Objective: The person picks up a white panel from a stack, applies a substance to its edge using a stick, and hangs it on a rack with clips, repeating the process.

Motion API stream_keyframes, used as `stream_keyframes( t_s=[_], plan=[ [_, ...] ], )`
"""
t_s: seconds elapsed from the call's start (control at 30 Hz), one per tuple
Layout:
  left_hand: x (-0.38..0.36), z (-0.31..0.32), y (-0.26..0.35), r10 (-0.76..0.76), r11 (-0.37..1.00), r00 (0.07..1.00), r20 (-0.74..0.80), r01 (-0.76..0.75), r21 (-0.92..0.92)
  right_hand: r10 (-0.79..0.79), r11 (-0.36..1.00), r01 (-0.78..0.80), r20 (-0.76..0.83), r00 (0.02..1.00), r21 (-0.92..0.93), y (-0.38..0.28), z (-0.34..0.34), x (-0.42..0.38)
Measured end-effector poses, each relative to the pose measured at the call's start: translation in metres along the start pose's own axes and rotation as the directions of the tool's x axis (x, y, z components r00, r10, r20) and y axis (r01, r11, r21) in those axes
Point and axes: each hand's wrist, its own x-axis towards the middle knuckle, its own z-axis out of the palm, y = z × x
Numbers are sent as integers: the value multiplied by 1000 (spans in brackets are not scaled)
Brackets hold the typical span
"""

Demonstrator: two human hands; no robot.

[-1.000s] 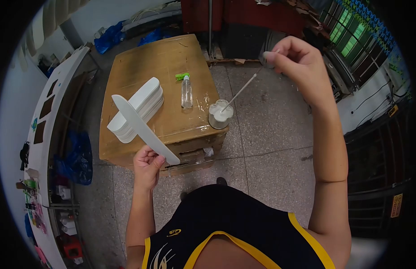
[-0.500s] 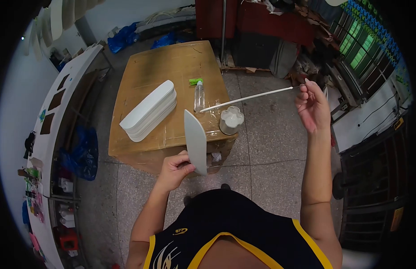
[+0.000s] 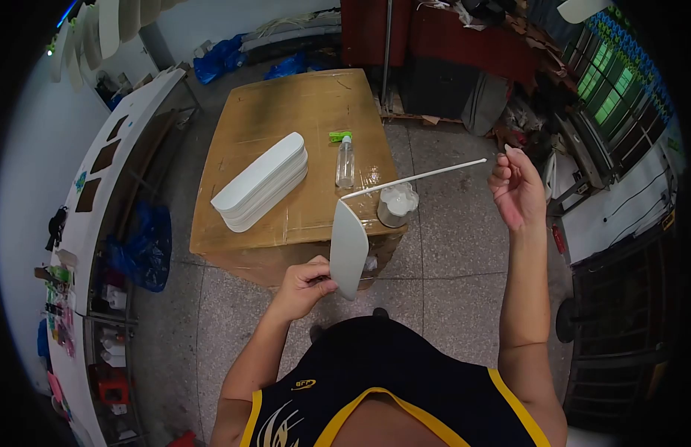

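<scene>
My left hand (image 3: pixel 304 289) pinches a flat pale board (image 3: pixel 348 253) with a rounded end, held up on edge in front of the table. Out to the right, my right hand (image 3: pixel 518 186) is raised with its fingers pinched together. A long thin white stick (image 3: pixel 416 179) runs from near those fingertips down to the top end of the board. On the table lies a stack of long white boards (image 3: pixel 262 179) with rounded ends. Beside it are a clear bottle (image 3: pixel 345 165) with a bright green piece at its top and a white cup (image 3: pixel 398 205) with a wavy rim.
The brown cardboard-covered table (image 3: pixel 286 104) stands in front of me. A long white bench (image 3: pixel 99 201) with small items runs along the left. Blue plastic bags (image 3: pixel 148 246) sit beneath it. A dark metal rack (image 3: pixel 614 313) stands to the right on the speckled floor.
The view has shifted a little, so the table sits further right. The board's top end now meets the stick's lower end in view, and the stick lies at a shallower slant.
</scene>
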Motion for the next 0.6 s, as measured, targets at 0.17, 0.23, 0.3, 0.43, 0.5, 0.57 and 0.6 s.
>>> stream_keyframes(
  t_s=[0.17, 0.23, 0.3, 0.43, 0.5, 0.57, 0.6],
  plan=[
    [0, 1, -2, -15, 1000, 1000, 1, 15, -7, 8, 1000, -8, -7, 1000, 4, 4, -3, 0],
    [0, 1, -2, 8, 1000, 1000, 13, -8, 7, 10, 1000, -10, -12, 1000, 8, 4, -4, 0],
    [0, 2, -3, 12, 1000, 1000, 16, -12, 9, 12, 1000, -12, -15, 1000, 11, 5, -5, 0],
    [1, 3, -5, 40, 999, 999, 26, -41, 23, 15, 1000, -15, -19, 1000, 16, 6, -7, -1],
    [1, 4, -4, 37, 999, 999, 25, -37, 19, 16, 1000, -16, -21, 1000, 17, 7, -6, -2],
    [1, 4, -5, 34, 999, 999, 23, -34, 16, 17, 1000, -17, -31, 999, 18, 8, -7, -3],
    [1, 3, -5, 42, 998, 999, 30, -43, 35, 18, 1000, -18, -32, 999, 18, 8, -7, -3]
  ],
)
